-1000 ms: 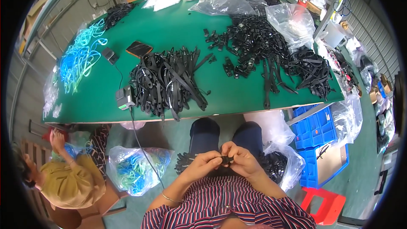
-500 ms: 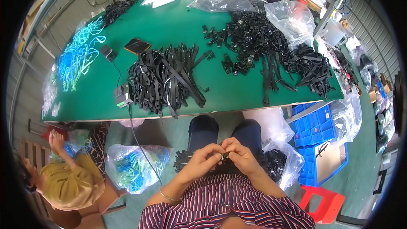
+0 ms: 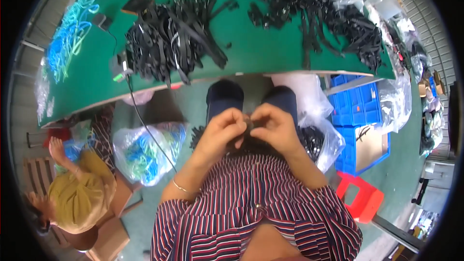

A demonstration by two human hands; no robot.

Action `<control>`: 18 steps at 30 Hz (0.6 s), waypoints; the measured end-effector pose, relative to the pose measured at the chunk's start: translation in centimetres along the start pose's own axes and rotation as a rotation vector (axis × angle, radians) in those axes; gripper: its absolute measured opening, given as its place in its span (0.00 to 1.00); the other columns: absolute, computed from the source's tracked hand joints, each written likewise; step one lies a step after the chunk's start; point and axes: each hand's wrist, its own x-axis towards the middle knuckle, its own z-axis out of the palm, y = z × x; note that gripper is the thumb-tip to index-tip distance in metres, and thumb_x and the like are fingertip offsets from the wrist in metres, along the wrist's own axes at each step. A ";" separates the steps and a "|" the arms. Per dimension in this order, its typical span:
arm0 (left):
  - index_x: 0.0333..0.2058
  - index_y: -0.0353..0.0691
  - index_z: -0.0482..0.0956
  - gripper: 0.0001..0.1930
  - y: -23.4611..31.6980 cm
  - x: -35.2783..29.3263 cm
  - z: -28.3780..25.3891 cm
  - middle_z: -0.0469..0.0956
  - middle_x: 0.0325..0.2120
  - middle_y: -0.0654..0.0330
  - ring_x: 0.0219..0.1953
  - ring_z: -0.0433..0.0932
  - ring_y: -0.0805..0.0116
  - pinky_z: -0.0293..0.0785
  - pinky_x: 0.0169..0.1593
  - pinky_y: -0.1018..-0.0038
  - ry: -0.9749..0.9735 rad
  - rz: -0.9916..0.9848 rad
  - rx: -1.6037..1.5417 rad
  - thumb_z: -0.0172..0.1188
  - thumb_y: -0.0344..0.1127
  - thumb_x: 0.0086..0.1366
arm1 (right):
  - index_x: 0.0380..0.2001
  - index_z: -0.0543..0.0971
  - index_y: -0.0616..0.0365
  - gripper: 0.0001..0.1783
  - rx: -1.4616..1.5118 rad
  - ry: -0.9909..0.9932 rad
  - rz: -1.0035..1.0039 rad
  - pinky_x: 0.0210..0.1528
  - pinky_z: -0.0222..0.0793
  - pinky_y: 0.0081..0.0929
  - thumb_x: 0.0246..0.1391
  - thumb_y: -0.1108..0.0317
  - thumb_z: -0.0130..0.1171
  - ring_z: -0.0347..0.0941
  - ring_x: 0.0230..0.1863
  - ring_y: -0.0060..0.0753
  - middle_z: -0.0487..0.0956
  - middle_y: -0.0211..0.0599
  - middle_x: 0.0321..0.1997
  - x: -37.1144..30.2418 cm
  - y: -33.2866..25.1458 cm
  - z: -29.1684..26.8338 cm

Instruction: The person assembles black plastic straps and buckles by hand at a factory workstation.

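Fingers of both hands meet over the person's lap, pinched together on a small dark part (image 3: 249,124) that is mostly hidden between them. The left hand (image 3: 223,130) closes on it from one side and the right hand (image 3: 271,128) from the other side, so the fingertips touch; what kind of part it is cannot be told. A thin bracelet (image 3: 180,187) sits on the left wrist.

Just under the hands lies a heap of black pieces (image 3: 309,140) in the lap, running into a clear plastic bag (image 3: 333,140) to the right of the hands. Beyond the hands are the dark trouser knees (image 3: 224,97), and beyond these the edge of a green table (image 3: 251,53). On the table, far from the hands, lie a pile of black straps (image 3: 169,38) and a wider spread of black clips (image 3: 328,14). Left of the hands a bag with blue and green cords (image 3: 145,150) stands on the floor, and further left sits another person in a yellow top (image 3: 79,195). Right of the hands are blue crates (image 3: 357,111) and a red stool (image 3: 360,198).
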 end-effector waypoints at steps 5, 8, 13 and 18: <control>0.28 0.40 0.68 0.04 0.3 0.5 -0.2 0.67 0.20 0.68 0.19 0.65 0.81 0.59 0.24 0.86 -0.024 -0.046 -0.001 0.54 0.30 0.58 | 0.35 0.72 0.64 0.16 -0.125 -0.039 -0.113 0.42 0.65 0.20 0.40 0.81 0.62 0.68 0.39 0.24 0.70 0.34 0.36 0.7 0.7 -0.5; 0.27 0.40 0.68 0.04 0.4 0.1 -0.3 0.67 0.23 0.67 0.21 0.66 0.80 0.60 0.25 0.86 -0.038 -0.060 -0.027 0.55 0.30 0.57 | 0.35 0.73 0.64 0.15 -0.131 -0.052 -0.120 0.41 0.65 0.20 0.40 0.79 0.63 0.68 0.38 0.24 0.70 0.34 0.36 0.7 0.9 -0.6; 0.26 0.39 0.68 0.05 0.2 -0.1 -0.7 0.68 0.25 0.67 0.22 0.66 0.80 0.62 0.26 0.85 -0.116 -0.078 -0.096 0.55 0.30 0.57 | 0.34 0.73 0.64 0.15 -0.018 -0.040 -0.127 0.39 0.65 0.20 0.39 0.77 0.64 0.68 0.38 0.24 0.71 0.34 0.35 0.4 1.4 -0.2; 0.28 0.39 0.68 0.06 0.2 0.0 -0.8 0.68 0.24 0.67 0.23 0.66 0.81 0.62 0.27 0.85 -0.145 -0.072 -0.055 0.57 0.31 0.57 | 0.30 0.75 0.61 0.15 -0.265 -0.110 -0.239 0.39 0.64 0.21 0.36 0.73 0.67 0.69 0.37 0.27 0.72 0.34 0.33 0.9 1.1 -0.6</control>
